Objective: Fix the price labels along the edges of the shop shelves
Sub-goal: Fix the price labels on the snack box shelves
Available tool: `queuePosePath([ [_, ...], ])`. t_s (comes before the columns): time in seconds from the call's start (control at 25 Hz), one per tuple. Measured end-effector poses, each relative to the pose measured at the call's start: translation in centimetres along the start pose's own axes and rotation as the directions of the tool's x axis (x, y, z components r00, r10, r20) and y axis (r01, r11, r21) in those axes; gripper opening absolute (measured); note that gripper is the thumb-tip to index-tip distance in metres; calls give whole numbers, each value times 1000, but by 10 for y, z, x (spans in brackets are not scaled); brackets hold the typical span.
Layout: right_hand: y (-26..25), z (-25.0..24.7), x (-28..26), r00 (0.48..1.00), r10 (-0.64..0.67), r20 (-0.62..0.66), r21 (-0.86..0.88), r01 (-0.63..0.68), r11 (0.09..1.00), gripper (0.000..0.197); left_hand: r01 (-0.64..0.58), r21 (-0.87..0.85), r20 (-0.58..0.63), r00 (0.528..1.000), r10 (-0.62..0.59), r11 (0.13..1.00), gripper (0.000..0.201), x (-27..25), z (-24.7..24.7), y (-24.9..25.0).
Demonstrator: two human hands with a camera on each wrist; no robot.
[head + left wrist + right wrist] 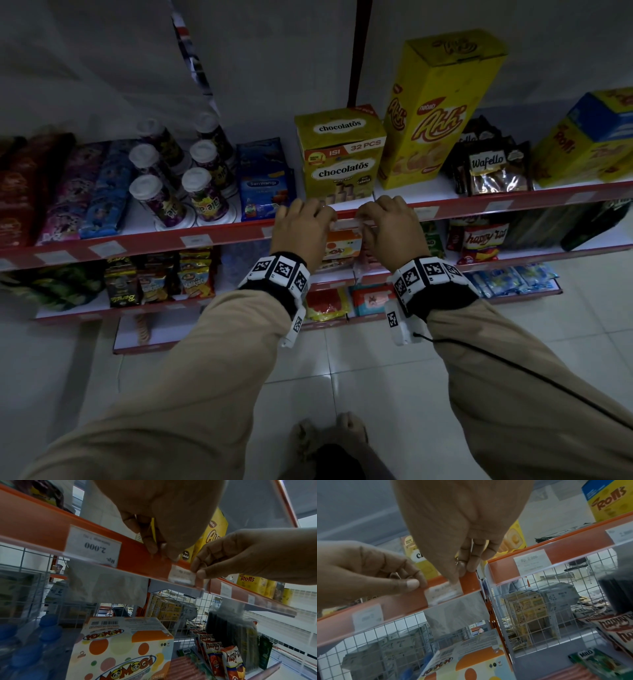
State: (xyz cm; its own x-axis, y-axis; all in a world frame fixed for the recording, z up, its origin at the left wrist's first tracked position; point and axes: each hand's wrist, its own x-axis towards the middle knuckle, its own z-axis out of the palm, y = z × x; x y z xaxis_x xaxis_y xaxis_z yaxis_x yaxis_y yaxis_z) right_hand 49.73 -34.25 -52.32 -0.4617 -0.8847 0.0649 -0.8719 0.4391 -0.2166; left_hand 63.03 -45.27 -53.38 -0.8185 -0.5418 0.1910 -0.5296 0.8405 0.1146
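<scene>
Just below the chocolatos box [340, 159], the left hand [301, 229] and right hand [390, 228] each pinch one end of a price label [182, 575], apparently seating it straight in the shelf edge [219, 236].

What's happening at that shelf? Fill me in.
A person is working a price label in the clear strip along the red edge of the top shelf, just below the chocolatos box. The left hand and right hand pinch the strip at either end of that label. Neighbouring labels, such as the Rp. 2.000 label, already sit in the strip. Whether this one is fully seated is unclear.
</scene>
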Motion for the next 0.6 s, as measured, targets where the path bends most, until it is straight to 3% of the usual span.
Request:
queuePosePath([
  [0.36,-16,-3,14,991,-130,32,-37,131,991,23,52,48,-26,998,-50,998,24,-12,-13,-15],
  [0.6,-52,7,17,963,-264,52,30,262,964,31,185,112,3,982,-187,976,33,-38,-23,-41],
])
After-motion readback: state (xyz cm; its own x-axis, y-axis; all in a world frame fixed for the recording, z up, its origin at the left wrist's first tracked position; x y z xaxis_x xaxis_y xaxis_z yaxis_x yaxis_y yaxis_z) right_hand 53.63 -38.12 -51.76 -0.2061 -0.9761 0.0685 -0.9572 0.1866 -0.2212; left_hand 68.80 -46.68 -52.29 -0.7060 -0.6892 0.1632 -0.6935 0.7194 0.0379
